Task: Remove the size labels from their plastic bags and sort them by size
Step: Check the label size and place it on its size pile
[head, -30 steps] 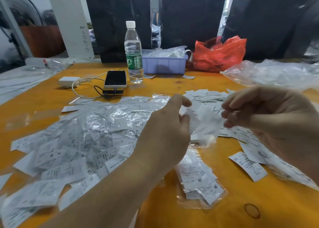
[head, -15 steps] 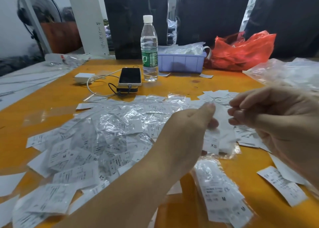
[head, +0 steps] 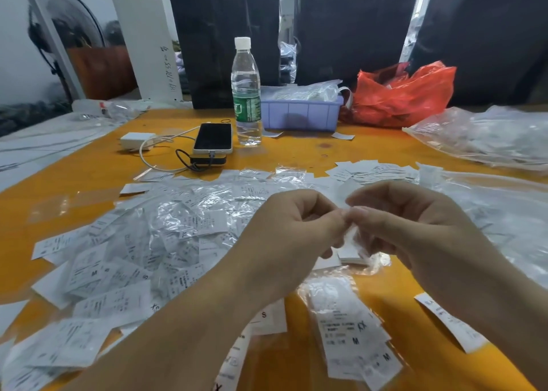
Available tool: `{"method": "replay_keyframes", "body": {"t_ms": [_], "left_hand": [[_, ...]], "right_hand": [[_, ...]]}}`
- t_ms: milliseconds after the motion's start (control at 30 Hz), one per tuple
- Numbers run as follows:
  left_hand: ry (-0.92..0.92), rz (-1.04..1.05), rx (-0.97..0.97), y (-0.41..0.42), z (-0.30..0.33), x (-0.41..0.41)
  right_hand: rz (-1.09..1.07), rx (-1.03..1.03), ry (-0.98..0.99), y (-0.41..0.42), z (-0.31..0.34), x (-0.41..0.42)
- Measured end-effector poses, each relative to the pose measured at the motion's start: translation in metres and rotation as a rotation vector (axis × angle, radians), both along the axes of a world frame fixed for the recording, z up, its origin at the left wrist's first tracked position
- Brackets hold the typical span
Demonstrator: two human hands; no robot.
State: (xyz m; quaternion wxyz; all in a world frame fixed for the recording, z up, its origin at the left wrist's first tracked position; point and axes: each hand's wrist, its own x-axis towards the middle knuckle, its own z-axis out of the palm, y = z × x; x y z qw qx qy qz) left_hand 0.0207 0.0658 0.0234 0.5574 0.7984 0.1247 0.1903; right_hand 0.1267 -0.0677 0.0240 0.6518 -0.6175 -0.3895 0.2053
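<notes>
**Opening a small bag over the bench**

Best done by pinching the two films of the bag mouth apart, one side per hand, then peeling outward rather than tugging, since thin plastic likely stretches and clings to the paper inside. Worth keeping the bag low over the bench (head: 296,153) so that any labels slipping out land near the right stack and not in the unsorted heap. Then draw the labels out as one bundle, read the size letter, and drop on the matching pile. Easy to go wrong by mixing sizes: M, S and XS marks lie close together below the hands.

Left hand (head: 292,236): fingers curled tight, thumb and forefinger tips pinched together at the top edge of the bag (head: 355,244), meeting the other hand's tips. Nothing else held.

Right hand (head: 415,227): fingers likewise curled, thumb and forefinger pinching the same bag edge, tips touching those of the left. Remaining fingers folded under; whether these also press the bag cannot be told.

Bag hanging just below both pinches, crumpled and clear, with white labels (head: 351,255) showing inside near its lower end, above the bench and not resting on it so far as can be judged. Heap (head: 142,242) of bagged labels spread to the left; a bagged stack (head: 353,331) marked M lying below the hands.
</notes>
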Motion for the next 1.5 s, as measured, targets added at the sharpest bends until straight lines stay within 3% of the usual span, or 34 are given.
{"method": "replay_keyframes", "body": {"t_ms": [400, 633, 967, 1233, 1500], "left_hand": [[-0.019, -0.035, -0.174, -0.004, 0.002, 0.003], [-0.091, 0.020, -0.227, -0.004, 0.003, 0.003], [-0.116, 0.044, -0.160, 0.002, 0.002, 0.004], [-0.061, -0.053, -0.146, 0.002, -0.002, 0.004], [-0.046, -0.118, -0.262, 0.003, 0.006, -0.001]], "right_hand": [[-0.152, 0.140, -0.057, -0.006, 0.003, 0.008], [-0.139, 0.088, -0.064, -0.005, 0.003, 0.006], [0.064, 0.053, 0.207, -0.001, -0.002, 0.003], [0.144, -0.011, 0.089, -0.004, 0.003, 0.004], [-0.053, 0.108, 0.047, -0.004, 0.002, 0.001]]}}
